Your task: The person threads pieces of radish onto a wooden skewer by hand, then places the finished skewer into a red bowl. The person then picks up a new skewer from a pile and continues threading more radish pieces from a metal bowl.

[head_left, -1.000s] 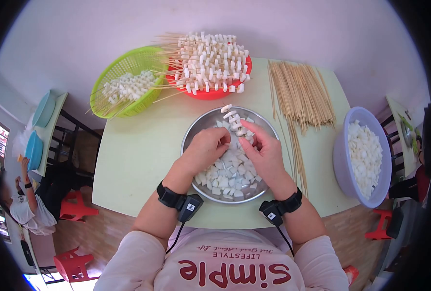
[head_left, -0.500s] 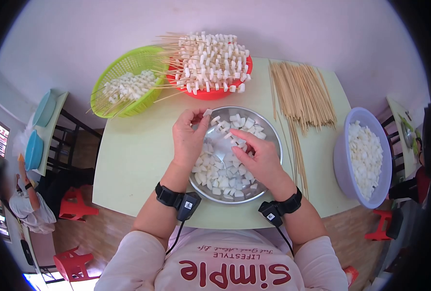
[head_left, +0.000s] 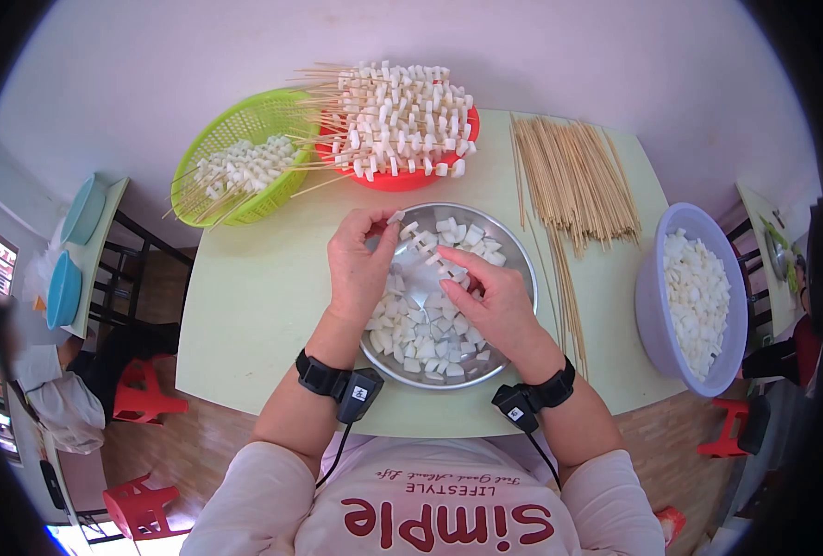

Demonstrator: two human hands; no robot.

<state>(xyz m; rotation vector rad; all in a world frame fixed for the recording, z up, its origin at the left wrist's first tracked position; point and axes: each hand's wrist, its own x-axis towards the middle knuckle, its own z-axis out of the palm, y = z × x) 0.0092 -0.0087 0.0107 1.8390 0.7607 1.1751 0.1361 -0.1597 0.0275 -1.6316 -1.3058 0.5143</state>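
Observation:
My left hand (head_left: 359, 262) pinches a white cube (head_left: 396, 217) between thumb and forefinger, above the left rim of the round metal tray (head_left: 530, 306). My right hand (head_left: 493, 295) is closed on a skewer (head_left: 421, 240) threaded with several white pieces, its far end slanting up toward the left hand's cube. Most of the stick is hidden by the pieces and fingers. Beneath both hands, loose white cubes (head_left: 430, 341) lie spread in the tray, with bare shiny metal in the middle.
Behind the tray stand a green basket (head_left: 185, 193) and a red basin (head_left: 402, 183), both with filled skewers. Bare bamboo sticks (head_left: 573, 181) lie at right, near a lavender tub (head_left: 650, 320) of white cubes. Another person (head_left: 50, 389) sits far left, near red stools (head_left: 140, 505).
My hands hold nearly the same pose, the cube still near the skewer's end. At far left, the other person's raised arm has come down.

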